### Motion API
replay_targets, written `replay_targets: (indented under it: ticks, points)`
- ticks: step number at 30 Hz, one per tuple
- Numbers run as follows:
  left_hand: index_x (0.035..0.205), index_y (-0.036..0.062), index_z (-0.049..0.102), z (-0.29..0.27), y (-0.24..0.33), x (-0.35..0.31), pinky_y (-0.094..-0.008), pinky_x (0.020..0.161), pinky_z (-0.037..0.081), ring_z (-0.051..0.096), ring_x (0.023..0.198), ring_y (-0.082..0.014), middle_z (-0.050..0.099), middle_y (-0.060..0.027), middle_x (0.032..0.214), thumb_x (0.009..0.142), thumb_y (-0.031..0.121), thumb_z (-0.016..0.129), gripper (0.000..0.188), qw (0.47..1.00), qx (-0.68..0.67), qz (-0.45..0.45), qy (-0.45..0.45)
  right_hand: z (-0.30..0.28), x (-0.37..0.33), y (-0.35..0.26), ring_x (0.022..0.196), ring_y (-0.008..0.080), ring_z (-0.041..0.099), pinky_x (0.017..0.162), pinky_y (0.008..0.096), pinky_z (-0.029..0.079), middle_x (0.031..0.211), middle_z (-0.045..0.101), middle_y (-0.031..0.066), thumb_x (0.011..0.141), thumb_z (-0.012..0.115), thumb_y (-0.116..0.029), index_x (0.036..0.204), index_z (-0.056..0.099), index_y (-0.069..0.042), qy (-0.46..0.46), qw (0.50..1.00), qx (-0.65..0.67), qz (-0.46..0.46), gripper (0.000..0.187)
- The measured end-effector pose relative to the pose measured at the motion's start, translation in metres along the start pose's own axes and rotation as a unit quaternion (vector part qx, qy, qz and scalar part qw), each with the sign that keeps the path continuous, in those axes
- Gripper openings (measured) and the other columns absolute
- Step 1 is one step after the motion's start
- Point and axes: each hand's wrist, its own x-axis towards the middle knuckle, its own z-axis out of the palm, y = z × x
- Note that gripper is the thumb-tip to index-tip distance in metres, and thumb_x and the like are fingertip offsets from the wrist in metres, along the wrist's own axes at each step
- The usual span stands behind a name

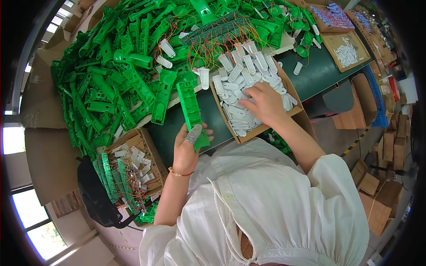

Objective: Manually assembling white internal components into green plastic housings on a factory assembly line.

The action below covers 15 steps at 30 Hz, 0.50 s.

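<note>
Head view: left hand (183,146) grips a long green plastic housing (190,104) beside a shallow cardboard box (249,136). Right hand (267,103) reaches among white plastic pieces (239,120); grip indeterminable. Overlapping pieces could cause a double pick.

A long shell (189,104) was held in the left hand (185,144), its far end directed away from the wrist. Ahead and to the left of that hand, a heap of similar shells (128,82) was piled. The right hand (266,104) was placed over a shallow box (250,135), in which small flat pieces (237,119) were spread. Beyond the right hand and slightly left, wired circuit boards (217,33) were lined up against the heap. Left of the left hand and nearer the body, a carton (153,155) was positioned. Far to the right hand's front right, a tray (330,44) was set on the table (319,71).
</note>
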Motion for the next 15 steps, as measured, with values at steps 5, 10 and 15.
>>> replay_targets:
  ticks: [5,10,15]
  points:
    - [0.124,0.0025,0.039,0.006,0.007,-0.002,-0.0333,0.074,0.05,0.058,0.086,-0.0187,0.054,-0.007,0.099,0.087,0.015,0.051,0.041,1.0,0.003,0.015,0.014,0.003,0.011,-0.007,0.073,0.0212,0.056,0.06,0.0296,0.045,0.077,0.058,0.006,0.075,0.064,-0.012,0.081,0.064,-0.005,-0.008,0.998,-0.037,-0.048,0.01]
    - [0.117,0.0036,0.038,0.03,0.016,-0.001,-0.0263,0.074,0.045,0.054,0.084,-0.0127,0.05,-0.006,0.103,0.069,0.014,0.073,0.06,0.974,0.192,0.117,0.012,-0.018,0.011,-0.06,0.063,0.0076,0.057,0.055,0.02,0.045,0.076,0.062,0.0054,0.079,0.064,-0.004,0.082,0.06,0.003,-0.14,0.776,0.574,0.221,0.009]
    - [0.136,0.0018,0.016,0.044,0.027,-0.008,-0.0274,0.084,0.044,0.049,0.1,-0.0148,0.045,-0.0071,0.113,0.07,0.011,0.073,0.087,0.972,0.197,0.103,-0.082,-0.014,0.009,-0.083,0.062,0.0072,0.057,0.056,0.0194,0.046,0.073,0.063,0.0066,0.077,0.066,-0.003,0.08,0.06,0.002,-0.206,0.786,0.55,0.192,0.009]
